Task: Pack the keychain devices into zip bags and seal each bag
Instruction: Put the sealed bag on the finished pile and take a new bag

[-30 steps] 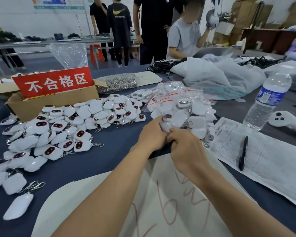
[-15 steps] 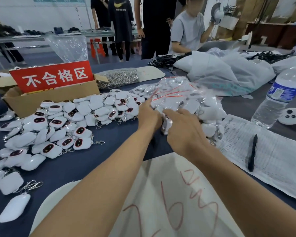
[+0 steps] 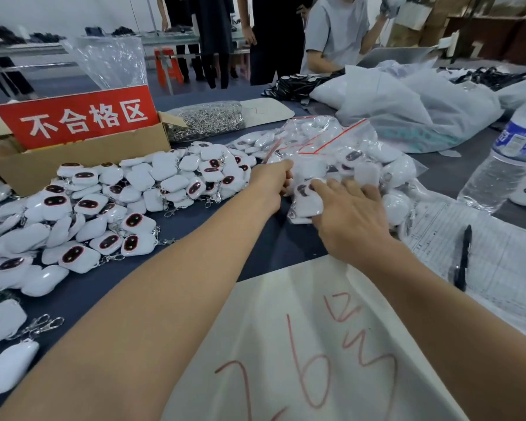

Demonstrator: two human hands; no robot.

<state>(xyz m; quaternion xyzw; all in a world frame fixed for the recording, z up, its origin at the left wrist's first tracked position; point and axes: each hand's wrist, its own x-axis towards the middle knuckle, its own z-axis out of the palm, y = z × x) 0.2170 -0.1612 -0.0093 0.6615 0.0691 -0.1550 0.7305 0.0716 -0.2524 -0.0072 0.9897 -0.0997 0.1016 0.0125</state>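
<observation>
While left hand grips zip bag, devices inside white, dark-faced.

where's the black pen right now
Head view, right side: the black pen lies on the printed form, right of the right hand and nearer the camera than the water bottle.

At your ten o'clock, the red sign on the cardboard box reads 不合格区. The white sheet at six o'clock shows red handwriting, seemingly "265".
</observation>
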